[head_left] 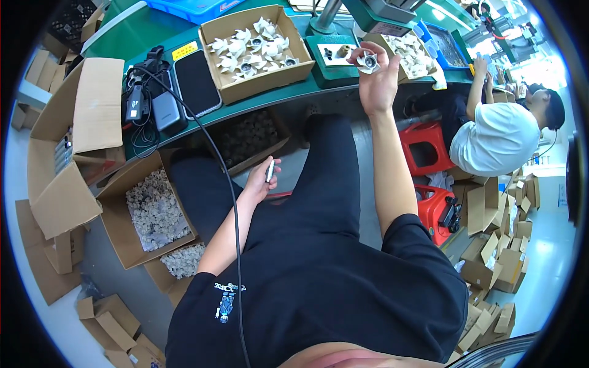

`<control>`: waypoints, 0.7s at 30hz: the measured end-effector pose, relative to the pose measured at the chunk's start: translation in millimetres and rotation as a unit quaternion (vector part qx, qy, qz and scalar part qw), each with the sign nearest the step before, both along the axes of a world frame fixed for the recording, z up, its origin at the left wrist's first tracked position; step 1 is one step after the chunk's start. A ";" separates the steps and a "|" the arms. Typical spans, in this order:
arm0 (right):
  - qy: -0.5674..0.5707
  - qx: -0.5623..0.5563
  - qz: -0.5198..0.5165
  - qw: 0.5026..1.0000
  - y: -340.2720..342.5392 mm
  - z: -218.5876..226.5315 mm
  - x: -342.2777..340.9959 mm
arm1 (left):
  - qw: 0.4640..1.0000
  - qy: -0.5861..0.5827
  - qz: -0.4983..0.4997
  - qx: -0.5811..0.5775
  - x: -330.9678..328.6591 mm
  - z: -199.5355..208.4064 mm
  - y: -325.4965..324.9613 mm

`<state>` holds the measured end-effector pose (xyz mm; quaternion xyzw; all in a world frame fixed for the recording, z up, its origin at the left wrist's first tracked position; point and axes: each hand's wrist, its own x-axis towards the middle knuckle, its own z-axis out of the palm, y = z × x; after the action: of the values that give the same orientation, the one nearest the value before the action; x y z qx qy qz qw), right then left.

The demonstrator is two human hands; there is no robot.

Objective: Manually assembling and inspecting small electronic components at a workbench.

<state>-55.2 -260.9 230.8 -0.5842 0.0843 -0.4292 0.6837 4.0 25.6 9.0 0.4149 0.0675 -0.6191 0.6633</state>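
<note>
High over the bench edge, my right hand point(378, 86) is closed on a small white impeller point(368, 62) with a dark hub, pinched by thumb and fingers. Just left of it, a white plate with a brass-coloured fixture point(343, 51) sits on the green base of a bench press point(334, 70). My left hand point(260, 179) is low over my lap, its fingers curled round a short, pale metallic rod point(270, 171). A cardboard box of white impellers point(251, 52) stands on the bench left of the press; some have dark hubs.
More white parts fill a box point(410, 54) right of the press. A black phone point(196, 86), a power bank point(167, 110) and cables lie at left. Boxes of small parts point(156, 208) stand beside my left leg. Red stools point(424, 147) and a seated co-worker point(500, 135) are at right.
</note>
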 end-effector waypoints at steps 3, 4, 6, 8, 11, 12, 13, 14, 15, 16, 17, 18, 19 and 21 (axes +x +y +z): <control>-0.008 0.029 0.049 0.998 6.1 6.7 -3.4 | 1.000 0.000 -0.006 0.005 0.2 -1.1 -1.7; -0.006 0.029 0.071 0.997 7.0 7.1 -3.5 | 1.000 0.001 -0.006 0.007 0.2 -1.6 -2.3; -0.001 0.027 0.116 0.993 9.4 8.3 -3.1 | 1.000 0.000 -0.007 0.011 0.5 -2.5 -3.1; -0.005 0.048 0.132 0.990 14.3 11.8 -3.3 | 1.000 0.007 -0.004 0.013 0.2 -2.8 -3.5; -0.011 0.087 0.170 0.981 22.8 18.5 -3.3 | 1.000 0.011 0.002 0.017 -0.6 -2.5 -3.5; -0.025 0.108 0.204 0.973 25.3 21.0 -3.3 | 1.000 0.011 0.005 0.019 -0.8 -2.6 -3.4; -0.039 0.128 0.236 0.962 27.3 24.2 -3.2 | 1.000 0.012 0.007 0.020 -0.4 -2.7 -3.7; -0.054 0.148 0.268 0.950 29.5 27.1 -3.1 | 1.000 0.011 0.007 0.020 -0.4 -2.9 -3.4; -0.054 0.148 0.268 0.950 32.3 29.4 -3.1 | 1.000 0.013 0.007 0.019 -0.8 -3.3 -2.7; -0.057 0.152 0.283 0.945 35.6 31.4 -3.1 | 1.000 0.014 0.007 0.018 -1.7 -4.0 -1.7; -0.060 0.156 0.298 0.940 38.8 32.7 -3.3 | 1.000 0.016 0.007 0.017 -3.0 -5.1 -0.4; -0.063 0.159 0.314 0.934 40.2 35.0 -1.7 | 1.000 0.015 0.008 0.016 -2.2 -4.5 -0.9; -0.064 0.159 0.314 0.934 41.2 36.2 -0.6 | 1.000 0.016 0.007 0.014 -2.0 -4.4 -0.9; -0.059 0.147 0.322 0.933 43.6 36.2 0.6 | 1.000 0.019 0.007 0.011 -3.6 -6.0 0.1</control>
<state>-54.6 -217.3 267.0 -0.4460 -0.0866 -0.2029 0.8674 0.4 25.7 3.0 0.4100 0.0901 -0.6216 0.6613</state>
